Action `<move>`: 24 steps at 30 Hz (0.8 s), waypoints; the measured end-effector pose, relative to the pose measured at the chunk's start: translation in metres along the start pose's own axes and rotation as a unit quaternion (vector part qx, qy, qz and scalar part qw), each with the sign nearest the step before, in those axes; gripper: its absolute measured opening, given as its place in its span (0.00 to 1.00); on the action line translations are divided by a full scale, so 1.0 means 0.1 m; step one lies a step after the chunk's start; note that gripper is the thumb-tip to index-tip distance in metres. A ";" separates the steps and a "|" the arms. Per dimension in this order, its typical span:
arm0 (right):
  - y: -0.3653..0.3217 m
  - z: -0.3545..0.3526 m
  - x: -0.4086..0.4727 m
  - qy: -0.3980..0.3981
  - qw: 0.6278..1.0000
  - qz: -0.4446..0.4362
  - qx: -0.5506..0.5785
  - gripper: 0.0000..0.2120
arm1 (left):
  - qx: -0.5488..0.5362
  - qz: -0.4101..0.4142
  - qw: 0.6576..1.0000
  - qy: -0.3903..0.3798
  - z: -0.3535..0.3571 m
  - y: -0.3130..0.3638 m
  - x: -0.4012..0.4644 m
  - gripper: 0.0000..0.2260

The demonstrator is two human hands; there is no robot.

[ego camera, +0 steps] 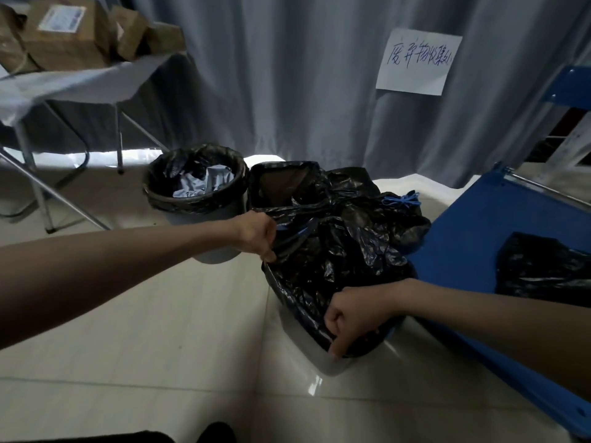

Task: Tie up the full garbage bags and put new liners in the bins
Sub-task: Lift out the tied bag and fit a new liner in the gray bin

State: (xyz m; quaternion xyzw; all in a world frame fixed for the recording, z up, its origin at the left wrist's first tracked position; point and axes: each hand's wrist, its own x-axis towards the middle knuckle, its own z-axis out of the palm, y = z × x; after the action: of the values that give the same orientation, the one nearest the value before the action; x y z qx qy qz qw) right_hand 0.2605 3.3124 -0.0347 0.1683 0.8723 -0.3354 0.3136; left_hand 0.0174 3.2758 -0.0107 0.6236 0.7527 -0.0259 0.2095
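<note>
Pale floor tiles [160, 346] and grey curtain [287, 75] surround both hands' fingers pinching black liner [335, 266].

Dim room, daylight leaking under the curtain [287, 75] onto the floor [160, 346] (glare on the tiles); boxes [64, 33] top left smeared soft, edges bowed by the wide lens.

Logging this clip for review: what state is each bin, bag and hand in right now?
Left hand: grips the near bag's far edge.
Right hand: grips its near edge.
Near bag: untied, in near bin.
Round bin: lined, holds grey scraps.
Square bin: lined, open.
Tied bag: blue drawstring knotted.
</note>
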 end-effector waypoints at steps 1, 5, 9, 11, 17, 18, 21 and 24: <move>0.02 0.03 0.00 0.005 1.000 -0.002 -0.008 0.16 | -0.009 -0.006 0.999 -0.032 -0.03 0.00 -0.01 0.09; 0.04 0.05 0.00 0.007 1.000 0.000 -0.011 0.16 | -0.032 -0.019 0.995 -0.094 -0.01 -0.04 -0.05 0.10; 0.02 0.01 0.01 0.002 1.000 0.004 -0.021 0.15 | -0.013 -0.020 0.996 -0.083 0.07 -0.11 -0.09 0.15; 0.01 0.00 0.02 0.000 1.000 0.008 -0.024 0.15 | -0.003 -0.023 0.996 -0.090 0.11 -0.13 -0.11 0.17; 0.03 -0.02 0.03 0.003 0.999 0.000 -0.033 0.14 | 0.096 -0.058 0.989 -0.098 0.28 -0.15 -0.12 0.16; 0.04 -0.01 0.02 0.002 0.999 -0.004 -0.034 0.14 | 0.113 -0.065 0.988 -0.081 0.33 -0.15 -0.13 0.18; 0.04 0.02 0.02 0.007 0.998 -0.020 -0.052 0.15 | 0.246 -0.097 0.963 -0.055 0.48 -0.19 -0.17 0.29; 0.05 0.04 -0.01 0.016 0.997 -0.023 -0.077 0.15 | 0.334 -0.107 0.932 -0.088 0.60 -0.21 -0.26 0.35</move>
State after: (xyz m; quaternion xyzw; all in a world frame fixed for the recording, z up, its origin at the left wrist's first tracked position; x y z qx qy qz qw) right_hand 0.2656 3.3131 -0.0389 0.1283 0.9041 -0.2715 0.3042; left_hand 0.0181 3.2293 -0.0606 0.5685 0.7415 -0.3527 0.0508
